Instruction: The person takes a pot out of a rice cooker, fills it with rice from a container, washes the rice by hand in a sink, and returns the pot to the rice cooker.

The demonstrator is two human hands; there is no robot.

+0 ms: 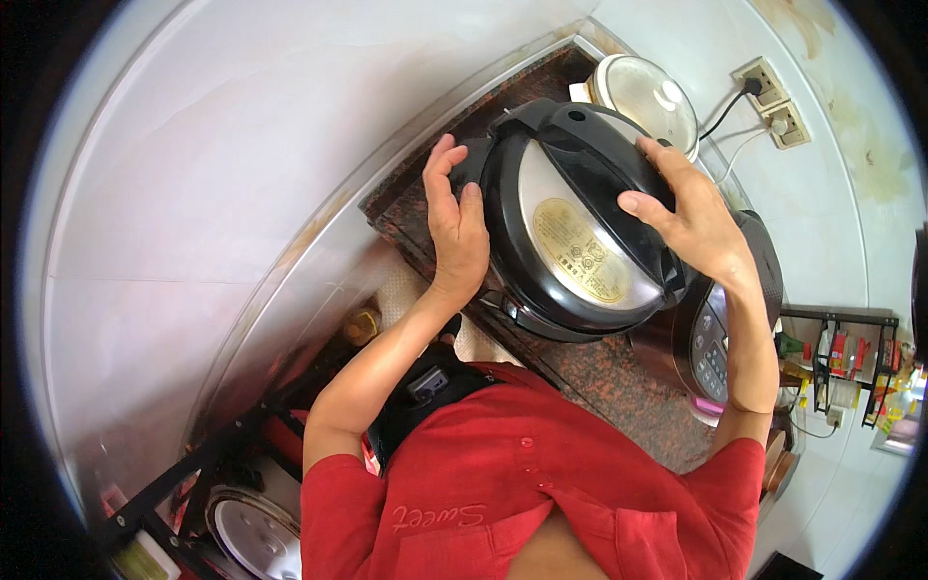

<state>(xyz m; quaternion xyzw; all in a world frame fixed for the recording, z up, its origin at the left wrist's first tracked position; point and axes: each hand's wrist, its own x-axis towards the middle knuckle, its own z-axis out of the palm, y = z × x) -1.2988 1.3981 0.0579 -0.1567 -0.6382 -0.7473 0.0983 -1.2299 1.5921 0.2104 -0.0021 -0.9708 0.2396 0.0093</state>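
Note:
An electric pressure cooker (507, 239) with a black and silver lid stands on the dark speckled stone counter (609, 384) in front of me. At its left side is my left hand (458, 221), thumb and fingers apart beside the black rim; whether it touches the rim cannot be told. My right hand (689, 206) lies over the right part of the lid, near the raised black lid handle (602, 174), with thumb and fingers spread. Its fingertips reach the lid's far right edge, and it is not closed around the handle.
Behind the cooker sits a pot with a glass lid (645, 98). A dark appliance with a button panel (710, 341) stands close on the right. Wall sockets (770, 98) hold plugs and cords. Farther right is a black rack (834, 319) with bottles; a metal-framed rack (210, 453) stands lower left.

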